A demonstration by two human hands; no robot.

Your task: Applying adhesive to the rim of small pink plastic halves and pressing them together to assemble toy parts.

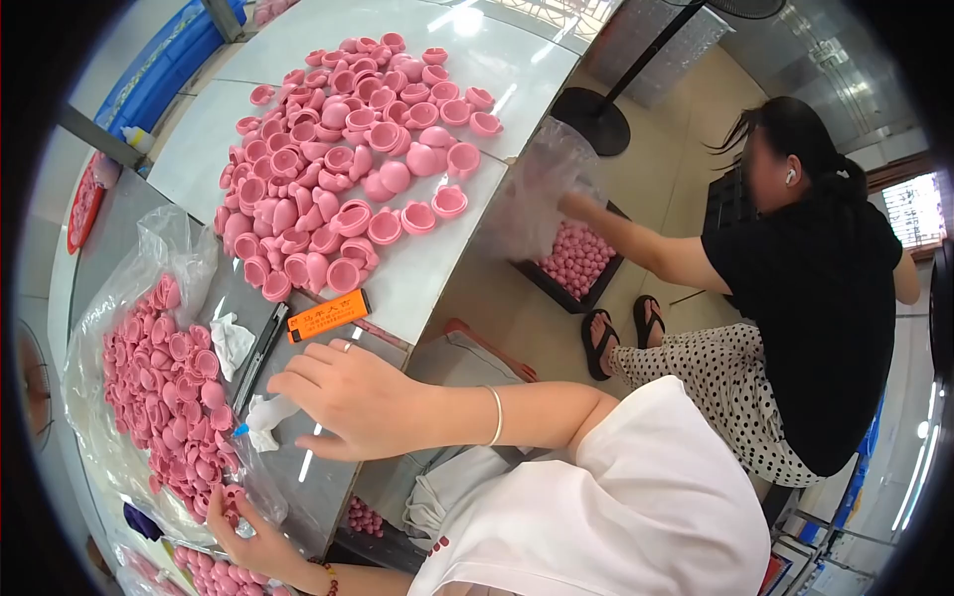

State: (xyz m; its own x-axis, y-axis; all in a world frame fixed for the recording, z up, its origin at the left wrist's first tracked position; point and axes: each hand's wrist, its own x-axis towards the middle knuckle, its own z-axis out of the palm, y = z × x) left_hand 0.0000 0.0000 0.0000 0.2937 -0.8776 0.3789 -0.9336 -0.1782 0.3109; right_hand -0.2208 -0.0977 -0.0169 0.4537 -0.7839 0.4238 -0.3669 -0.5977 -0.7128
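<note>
My right hand [343, 392] is wrapped around a small white squeeze bottle [274, 408] with a blue nozzle tip, which points left and down toward the pile. Most of the bottle is hidden behind my fingers. Lower down, my left hand [253, 544] pinches a small pink cup-shaped plastic piece [232, 503] between thumb and fingers. Just beyond it, a heap of similar pink pieces [169, 377] lies on an opened clear plastic bag [84, 397]. The nozzle and the held piece are apart.
Many larger pink hollow shells [328, 159] cover the white tabletop [397, 288]. An orange box cutter [328, 315] and crumpled tissue [231, 343] lie nearby. On the right, a seated person [825, 288] in black holds a clear bag over a black crate [611, 288] of pink balls.
</note>
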